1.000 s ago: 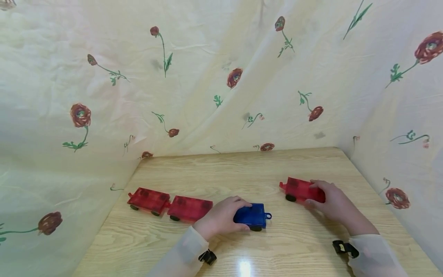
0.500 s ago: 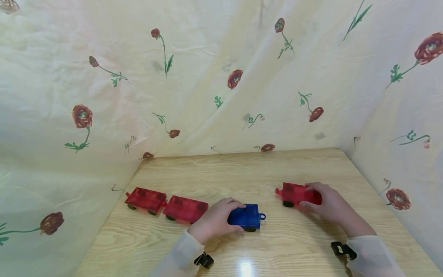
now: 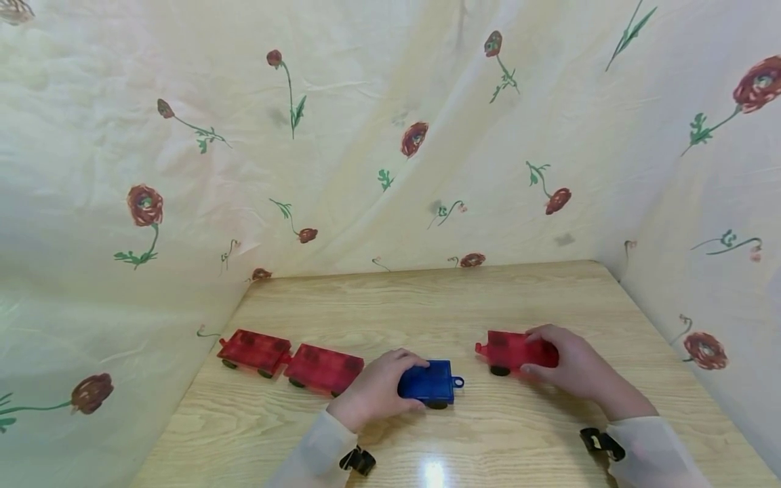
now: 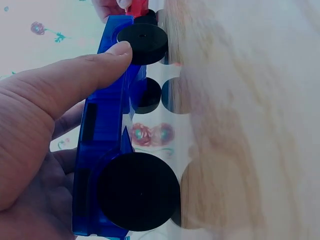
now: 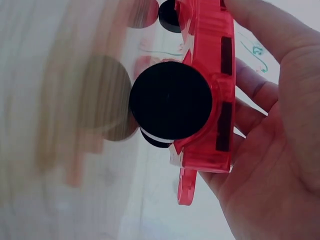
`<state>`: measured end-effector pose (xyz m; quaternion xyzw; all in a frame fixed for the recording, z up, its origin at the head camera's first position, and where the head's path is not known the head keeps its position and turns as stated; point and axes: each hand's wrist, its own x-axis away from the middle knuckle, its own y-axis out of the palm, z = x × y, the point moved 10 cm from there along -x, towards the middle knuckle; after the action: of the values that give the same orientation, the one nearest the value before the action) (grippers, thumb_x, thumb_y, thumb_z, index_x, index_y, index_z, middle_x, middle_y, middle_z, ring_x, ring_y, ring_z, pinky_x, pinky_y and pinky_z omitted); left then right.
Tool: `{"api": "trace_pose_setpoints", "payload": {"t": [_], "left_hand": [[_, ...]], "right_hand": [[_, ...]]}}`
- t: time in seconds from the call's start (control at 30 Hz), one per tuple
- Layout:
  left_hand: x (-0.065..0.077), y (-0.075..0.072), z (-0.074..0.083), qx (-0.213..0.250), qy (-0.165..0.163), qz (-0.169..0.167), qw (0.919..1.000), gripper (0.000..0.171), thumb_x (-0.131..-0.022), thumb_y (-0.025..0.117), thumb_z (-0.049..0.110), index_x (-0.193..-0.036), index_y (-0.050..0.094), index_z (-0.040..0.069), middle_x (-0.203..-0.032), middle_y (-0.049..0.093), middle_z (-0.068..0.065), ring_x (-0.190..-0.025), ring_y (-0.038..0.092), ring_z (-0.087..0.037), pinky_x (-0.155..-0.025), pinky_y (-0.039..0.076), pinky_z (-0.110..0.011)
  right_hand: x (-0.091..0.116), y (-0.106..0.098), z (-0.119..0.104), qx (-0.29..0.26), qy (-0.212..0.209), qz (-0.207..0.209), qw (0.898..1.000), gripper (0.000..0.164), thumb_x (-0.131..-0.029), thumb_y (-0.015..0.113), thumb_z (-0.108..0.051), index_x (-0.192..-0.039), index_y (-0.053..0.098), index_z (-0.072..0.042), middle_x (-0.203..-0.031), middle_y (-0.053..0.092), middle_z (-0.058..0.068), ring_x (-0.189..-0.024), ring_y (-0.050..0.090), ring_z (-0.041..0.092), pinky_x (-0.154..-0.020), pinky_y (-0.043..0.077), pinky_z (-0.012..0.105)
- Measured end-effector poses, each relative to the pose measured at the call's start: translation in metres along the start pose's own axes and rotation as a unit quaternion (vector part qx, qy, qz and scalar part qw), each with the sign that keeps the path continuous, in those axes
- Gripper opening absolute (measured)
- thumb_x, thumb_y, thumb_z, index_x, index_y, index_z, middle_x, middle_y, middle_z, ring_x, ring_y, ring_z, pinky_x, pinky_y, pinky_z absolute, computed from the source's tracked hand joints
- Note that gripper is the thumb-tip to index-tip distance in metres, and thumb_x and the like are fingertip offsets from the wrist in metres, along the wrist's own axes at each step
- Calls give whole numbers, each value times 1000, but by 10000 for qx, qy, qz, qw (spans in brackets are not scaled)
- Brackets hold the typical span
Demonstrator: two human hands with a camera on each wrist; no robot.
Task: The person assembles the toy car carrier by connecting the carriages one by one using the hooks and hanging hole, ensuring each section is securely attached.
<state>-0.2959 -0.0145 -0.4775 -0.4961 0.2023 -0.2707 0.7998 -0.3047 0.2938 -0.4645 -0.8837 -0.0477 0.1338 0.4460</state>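
Note:
My left hand [image 3: 375, 392] grips a translucent blue toy wagon [image 3: 441, 381] by its long sides, the thumb along the near side above a black wheel [image 4: 142, 42]. A ring-shaped coupling [image 3: 458, 382] sticks out from its right end. To the right, my right hand [image 3: 567, 362] holds a translucent red toy wagon [image 3: 508, 348] near its right end. That wagon's hook [image 3: 481, 349] points left toward the ring, with a gap between them. In the right wrist view, dark inserts [image 5: 223, 125] show on the red body.
Two more red wagons, a far-left one [image 3: 255, 349] and one beside it [image 3: 323, 368], stand end to end left of the blue wagon. My left hand hides where the blue wagon meets them. Flowered cloth [image 3: 366, 169] surrounds the wooden table [image 3: 390, 298] behind and at both sides.
My right hand has brought its red wagon left and nearer the front. My left hand, the blue wagon and the two left red wagons have shifted slightly left. Both grips stay the same.

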Motion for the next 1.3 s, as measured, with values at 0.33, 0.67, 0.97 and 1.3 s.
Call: {"api": "trace_pose_setpoints", "payload": {"t": [0.33,0.67,0.97,1.3], "left_hand": [[1,-2,1,2,37,90,10000,66,-86,86,47,-145,60,32,-141,56,12,-132,52,-13,-110,48,-41],[2,-2,2,234,-37,64,9997,65,-87,85,48,-145,59,35,-144,54,14,-135,50,-14,-110,48,-43],[2,-3,3,334,62,161,9993,66,-87,86,46,-146,59,33,-145,53,14,-135,50,-12,-109,49,-42],[1,-2,0,410,45,168,9990,66,-87,86,47,-146,58,35,-144,52,15,-135,49,-11,-110,48,-41]], "right_hand": [[0,2,-10,57,-322,-31,9995,49,-78,95,-35,-116,72,-15,-123,68,6,-103,62,24,-85,57,46],[0,9,-16,-30,-400,-190,9990,47,-77,96,-36,-113,72,-20,-122,67,0,-104,61,22,-86,56,45],[0,11,-20,-38,-656,-209,9976,45,-77,97,-32,-112,71,-22,-117,67,-5,-100,61,20,-84,56,44],[2,15,-24,-282,-876,-352,9951,46,-77,97,-27,-114,70,-23,-118,66,-6,-102,60,21,-80,56,37]]}}
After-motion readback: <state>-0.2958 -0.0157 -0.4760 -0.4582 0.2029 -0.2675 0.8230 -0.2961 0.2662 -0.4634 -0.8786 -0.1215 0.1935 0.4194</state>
